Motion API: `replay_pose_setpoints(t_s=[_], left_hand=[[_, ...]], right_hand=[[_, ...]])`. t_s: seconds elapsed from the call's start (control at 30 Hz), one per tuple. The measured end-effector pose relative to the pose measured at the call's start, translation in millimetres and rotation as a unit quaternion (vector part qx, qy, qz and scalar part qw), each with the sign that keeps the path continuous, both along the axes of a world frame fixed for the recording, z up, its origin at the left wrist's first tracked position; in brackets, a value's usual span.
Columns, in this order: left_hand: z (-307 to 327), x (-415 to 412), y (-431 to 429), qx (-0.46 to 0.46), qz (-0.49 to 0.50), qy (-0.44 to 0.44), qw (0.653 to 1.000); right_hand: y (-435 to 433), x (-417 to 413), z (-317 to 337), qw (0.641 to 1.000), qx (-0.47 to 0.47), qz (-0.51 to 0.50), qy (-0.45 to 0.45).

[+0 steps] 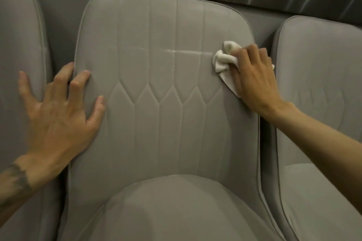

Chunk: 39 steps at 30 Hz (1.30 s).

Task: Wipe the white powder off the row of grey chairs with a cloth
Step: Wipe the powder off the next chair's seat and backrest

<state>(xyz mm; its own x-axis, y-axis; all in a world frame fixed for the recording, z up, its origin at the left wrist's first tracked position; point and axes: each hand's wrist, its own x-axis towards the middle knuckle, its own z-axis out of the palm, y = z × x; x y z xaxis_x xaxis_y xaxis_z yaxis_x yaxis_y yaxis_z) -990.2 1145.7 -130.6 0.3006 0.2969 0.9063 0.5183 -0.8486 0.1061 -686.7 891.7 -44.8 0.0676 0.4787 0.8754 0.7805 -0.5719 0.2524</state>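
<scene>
Our right hand grasps the bunched cloth against the right edge of the middle chair backrest. The white powder lies as a thin horizontal line starting just left of the cloth and running toward our left hand, which rests spread and released on the left edge; the right hand is nearer, so we judge the wipe should go leftward

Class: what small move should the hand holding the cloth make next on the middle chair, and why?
Probably a leftward sweep: the right hand holds the white cloth against the middle chair's backrest at the right end of a thin white powder line, which runs left across it. The left hand rests on the backrest's left edge.
</scene>
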Motion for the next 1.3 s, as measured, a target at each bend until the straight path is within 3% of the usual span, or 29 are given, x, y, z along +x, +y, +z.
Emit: replay_pose_setpoints(t_s=[0.1,0.2,0.27,0.3,0.4,0.5,0.57,0.63,0.7,0.73,0.87,0.93,1.0,1.07,1.17,1.3], left_hand=[[-1,1,0,-0.007,0.002,0.003,1.0],[1,0,0,-0.02,-0.008,0.003,1.0],[1,-1,-2,-0.02,-0.009,0.004,1.0],[0,-1,-3,-0.019,-0.009,0.004,1.0],[1,-2,-5,-0.025,-0.015,0.003,1.0],[2,-2,-6,-0.027,-0.018,0.005,0.999],[2,-4,-7,-0.023,-0.012,0.005,1.0],[2,-4,-7,-0.021,-0.008,0.008,1.0],[3,-4,-8,-0.024,-0.005,0.011,1.0],[2,-5,-8,-0.024,-0.003,0.012,1.0],[3,-4,-8,-0.024,-0.008,0.012,1.0],[2,-4,-9,-0.026,-0.008,0.011,1.0],[3,-5,-10,-0.03,-0.008,0.009,0.999],[3,-4,-10,-0.028,-0.004,0.012,1.0],[3,-4,-9,-0.022,-0.003,0.013,1.0],[2,-2,-6,-0.021,-0.01,0.007,1.0]], right_hand=[[-10,-16,-43,1.0,0.016,0.007,0.018],[-35,-29,-95,0.99,-0.129,0.048,-0.014],[-44,-29,-90,0.971,-0.224,0.075,-0.04],[-42,-26,-79,0.969,-0.228,0.076,-0.048],[-21,-17,-42,0.992,-0.118,0.029,-0.025],[-14,-23,-59,0.998,-0.057,0.009,0.012],[-27,-31,-103,0.991,-0.125,0.042,-0.001],[-49,-40,-148,0.96,-0.264,0.085,-0.032],[-59,-44,-161,0.919,-0.378,0.097,-0.052],[-56,-43,-153,0.914,-0.39,0.101,-0.055],[-34,-35,-109,0.961,-0.267,0.061,-0.036],[-33,-39,-124,0.972,-0.231,0.038,-0.018],[-41,-49,-162,0.958,-0.279,0.061,-0.019],[-52,-55,-191,0.92,-0.38,0.087,-0.049],[-44,-45,-170,0.899,-0.416,0.108,-0.08],[-17,-25,-77,0.961,-0.25,0.08,-0.09]])
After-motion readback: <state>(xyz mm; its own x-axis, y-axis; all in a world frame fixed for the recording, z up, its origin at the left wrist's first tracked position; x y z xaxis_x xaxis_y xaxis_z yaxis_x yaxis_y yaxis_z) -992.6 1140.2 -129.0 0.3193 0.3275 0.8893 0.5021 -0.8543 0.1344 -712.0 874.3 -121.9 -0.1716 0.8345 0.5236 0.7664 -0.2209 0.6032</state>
